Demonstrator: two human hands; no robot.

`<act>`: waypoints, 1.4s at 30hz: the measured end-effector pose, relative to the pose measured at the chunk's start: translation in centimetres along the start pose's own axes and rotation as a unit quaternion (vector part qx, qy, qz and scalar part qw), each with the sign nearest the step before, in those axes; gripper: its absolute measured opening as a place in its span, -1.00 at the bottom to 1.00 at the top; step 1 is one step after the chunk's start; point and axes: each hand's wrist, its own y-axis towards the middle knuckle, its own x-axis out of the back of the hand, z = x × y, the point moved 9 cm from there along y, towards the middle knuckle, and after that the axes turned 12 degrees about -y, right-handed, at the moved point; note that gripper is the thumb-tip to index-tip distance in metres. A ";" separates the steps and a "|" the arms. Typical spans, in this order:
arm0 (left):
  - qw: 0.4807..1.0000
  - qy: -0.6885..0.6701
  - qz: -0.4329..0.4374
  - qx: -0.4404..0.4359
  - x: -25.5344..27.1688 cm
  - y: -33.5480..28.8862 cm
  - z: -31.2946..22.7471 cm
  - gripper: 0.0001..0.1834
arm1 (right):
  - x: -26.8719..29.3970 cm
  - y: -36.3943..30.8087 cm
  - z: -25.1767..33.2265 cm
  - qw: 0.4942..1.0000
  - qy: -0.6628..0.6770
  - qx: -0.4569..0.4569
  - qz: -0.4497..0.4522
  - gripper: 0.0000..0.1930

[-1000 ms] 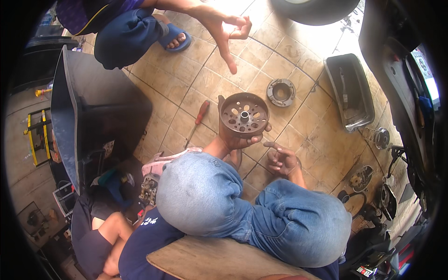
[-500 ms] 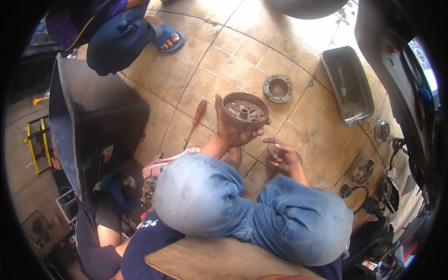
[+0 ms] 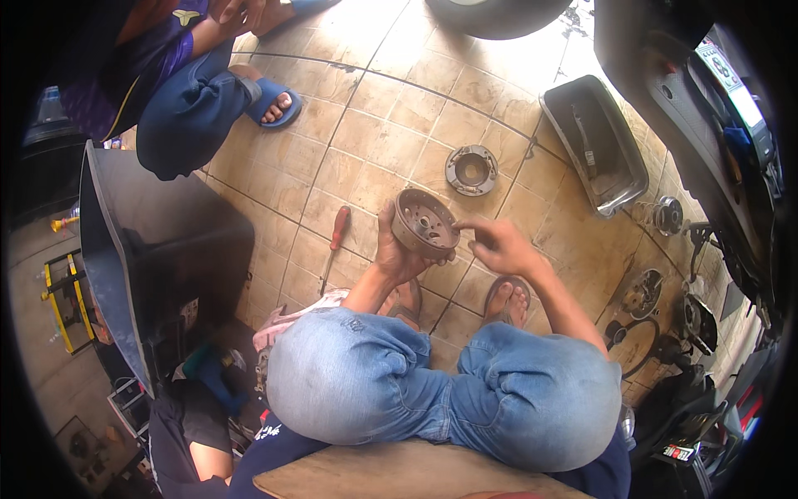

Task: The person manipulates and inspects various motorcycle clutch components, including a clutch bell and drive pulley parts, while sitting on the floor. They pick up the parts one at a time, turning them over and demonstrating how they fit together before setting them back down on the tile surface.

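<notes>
A rusty brown clutch drum [image 3: 421, 236], round with several holes and a central hub, rests tilted in my left hand [image 3: 394, 256] above the floor. The left thumb lies along its near-left rim and the fingers wrap beneath, partly hidden. My right hand [image 3: 507, 248] is on the drum's right side, its index finger stretched out to the rim and the other fingers loosely bent. It grips nothing. Beyond the drum, a round metal clutch shoe assembly [image 3: 471, 155] lies flat on the tiles. Left of my left hand is a screwdriver [image 3: 341, 226] with a red handle.
At the far right stands a dark rectangular tray [image 3: 573, 108]. A large black bin [image 3: 191, 224] fills the left side. Several metal parts lie at right, including a round plate [image 3: 642, 293]. Another person's foot in a blue sandal [image 3: 278, 104] is at upper left.
My right hand has risen from near my knee to the drum's right rim. The drum has come slightly nearer and tilted to the right in my left hand.
</notes>
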 end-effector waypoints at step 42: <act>0.978 -0.206 0.011 0.009 2.1 -0.8 0.1 -0.07 | -8.0 -7.6 -5.1 0.955 0.027 -0.131 -0.265 -0.91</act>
